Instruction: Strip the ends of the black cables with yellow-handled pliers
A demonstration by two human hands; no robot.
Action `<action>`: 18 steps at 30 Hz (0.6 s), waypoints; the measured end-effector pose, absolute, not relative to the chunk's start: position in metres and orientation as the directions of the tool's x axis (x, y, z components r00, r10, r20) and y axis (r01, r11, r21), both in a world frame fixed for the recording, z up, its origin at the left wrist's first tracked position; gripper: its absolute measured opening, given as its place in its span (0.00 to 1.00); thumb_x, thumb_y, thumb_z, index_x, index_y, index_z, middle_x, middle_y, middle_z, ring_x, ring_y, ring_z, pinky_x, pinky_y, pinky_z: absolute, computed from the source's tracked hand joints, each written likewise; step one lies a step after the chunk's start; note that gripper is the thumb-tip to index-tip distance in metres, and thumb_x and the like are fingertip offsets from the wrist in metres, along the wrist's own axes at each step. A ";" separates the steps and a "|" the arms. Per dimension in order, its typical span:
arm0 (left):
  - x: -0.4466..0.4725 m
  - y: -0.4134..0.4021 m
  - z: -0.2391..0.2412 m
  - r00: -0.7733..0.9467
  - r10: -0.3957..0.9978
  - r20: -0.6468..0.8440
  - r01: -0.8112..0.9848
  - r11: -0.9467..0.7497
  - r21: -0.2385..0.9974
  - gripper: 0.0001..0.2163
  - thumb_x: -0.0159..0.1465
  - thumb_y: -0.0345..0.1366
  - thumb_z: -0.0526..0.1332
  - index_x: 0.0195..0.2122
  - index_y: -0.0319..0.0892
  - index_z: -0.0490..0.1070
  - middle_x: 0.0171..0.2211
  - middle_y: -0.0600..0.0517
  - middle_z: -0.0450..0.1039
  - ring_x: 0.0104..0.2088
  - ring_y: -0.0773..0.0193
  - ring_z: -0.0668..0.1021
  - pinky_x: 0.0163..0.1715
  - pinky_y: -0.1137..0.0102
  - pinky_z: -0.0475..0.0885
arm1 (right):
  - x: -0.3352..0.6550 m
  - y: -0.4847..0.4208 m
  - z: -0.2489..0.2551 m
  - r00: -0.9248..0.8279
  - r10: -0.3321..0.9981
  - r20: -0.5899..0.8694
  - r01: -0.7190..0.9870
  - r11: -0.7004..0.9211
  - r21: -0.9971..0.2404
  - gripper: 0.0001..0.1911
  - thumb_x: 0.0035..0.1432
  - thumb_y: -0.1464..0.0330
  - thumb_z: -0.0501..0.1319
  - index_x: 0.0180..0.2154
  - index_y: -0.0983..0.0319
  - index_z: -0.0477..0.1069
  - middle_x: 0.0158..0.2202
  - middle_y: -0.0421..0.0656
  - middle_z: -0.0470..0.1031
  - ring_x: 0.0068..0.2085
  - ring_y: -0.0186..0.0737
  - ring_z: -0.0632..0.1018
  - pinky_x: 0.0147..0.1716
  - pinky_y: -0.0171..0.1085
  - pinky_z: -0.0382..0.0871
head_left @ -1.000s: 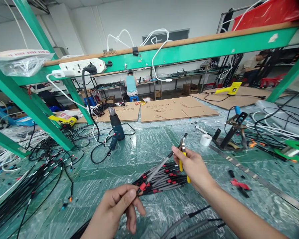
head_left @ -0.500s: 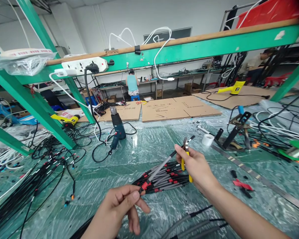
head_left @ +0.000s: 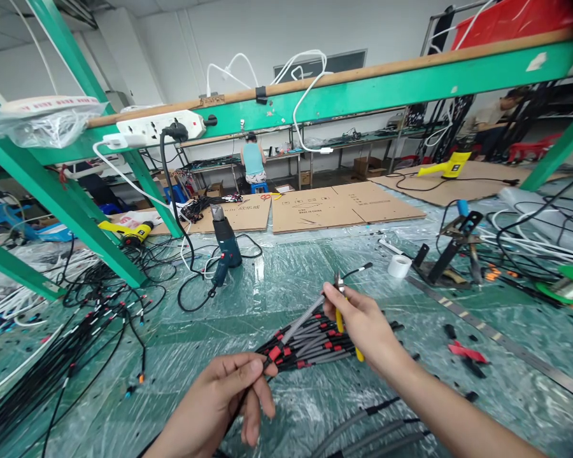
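Reading "MADE IN CHINA": cardboard sheet (head_left: 315, 210) beyond hands.

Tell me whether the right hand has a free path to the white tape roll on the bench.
Probably yes. The right hand holds yellow-handled cutters, and the white tape roll stands beyond it to the right with only bare plastic sheeting between; but the fingers are full.
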State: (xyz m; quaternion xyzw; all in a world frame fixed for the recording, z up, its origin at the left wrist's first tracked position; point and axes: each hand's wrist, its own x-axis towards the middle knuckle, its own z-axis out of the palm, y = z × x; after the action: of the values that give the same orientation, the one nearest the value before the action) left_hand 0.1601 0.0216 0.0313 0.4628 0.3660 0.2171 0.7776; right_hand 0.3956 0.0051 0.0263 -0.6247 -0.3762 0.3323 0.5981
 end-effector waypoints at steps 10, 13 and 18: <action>0.158 0.023 0.024 0.640 0.657 -0.397 -0.006 0.521 0.853 0.15 0.64 0.43 0.62 0.33 0.33 0.75 0.18 0.48 0.76 0.11 0.72 0.71 0.12 0.80 0.58 | 0.369 -0.001 0.026 0.274 0.962 0.001 0.034 -0.008 -0.999 0.25 0.51 0.45 0.62 0.21 0.59 0.68 0.21 0.37 0.64 0.25 0.36 0.65 0.28 0.35 0.60; 0.159 0.021 0.023 0.651 0.658 -0.379 0.014 0.488 0.873 0.16 0.65 0.45 0.60 0.33 0.34 0.75 0.18 0.50 0.74 0.11 0.71 0.71 0.13 0.79 0.60 | 0.367 -0.003 0.027 0.234 0.972 0.013 0.035 0.005 -0.999 0.23 0.53 0.47 0.61 0.22 0.59 0.69 0.23 0.38 0.66 0.27 0.37 0.67 0.29 0.35 0.61; 0.163 0.017 0.025 0.652 0.685 -0.324 0.136 0.315 0.939 0.17 0.66 0.48 0.58 0.36 0.35 0.73 0.24 0.47 0.78 0.15 0.71 0.73 0.17 0.78 0.62 | 0.366 -0.005 0.026 0.219 0.973 0.071 0.048 0.062 -0.997 0.20 0.53 0.49 0.63 0.25 0.59 0.70 0.24 0.37 0.66 0.28 0.37 0.67 0.31 0.35 0.62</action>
State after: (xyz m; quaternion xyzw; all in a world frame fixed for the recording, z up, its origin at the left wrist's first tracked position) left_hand 0.1629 0.0171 0.0250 0.5534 0.3709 0.1905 0.7210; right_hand 0.3659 -0.0052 0.0263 -0.5456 -0.4678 0.4142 0.5586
